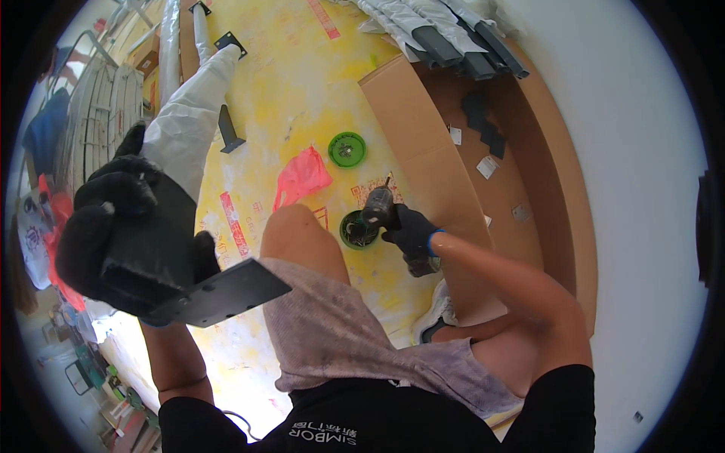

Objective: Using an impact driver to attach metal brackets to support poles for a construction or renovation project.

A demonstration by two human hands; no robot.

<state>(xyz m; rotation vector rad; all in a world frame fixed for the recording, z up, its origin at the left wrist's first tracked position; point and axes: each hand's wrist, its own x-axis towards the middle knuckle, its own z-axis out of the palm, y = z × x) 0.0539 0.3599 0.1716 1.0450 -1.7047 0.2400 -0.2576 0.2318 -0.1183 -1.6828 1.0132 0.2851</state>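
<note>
My left hand (113, 219), in a black glove, wraps round the bare dark near end of a long metal post (189, 113) covered in white plastic film. A flat dark end plate (238, 293) with small holes juts from that end, close to my left knee. In my black-gloved right hand (414, 235) is a dark power drill (377, 205), its bit pointing away from me. Below the drill a green round tub (356, 232) holds small dark pieces, likely screws. Farther off sits a second green tub (347, 149) with small metal pieces in it.
A pink plastic bag (303, 175) and a dark angled bracket (229, 132) lie on the yellow floor covering. To the right stands a long open cardboard box (423, 136), with film-wrapped dark profiles (438, 41) across its far end. Wrapped lengths (98, 98) are stacked at left.
</note>
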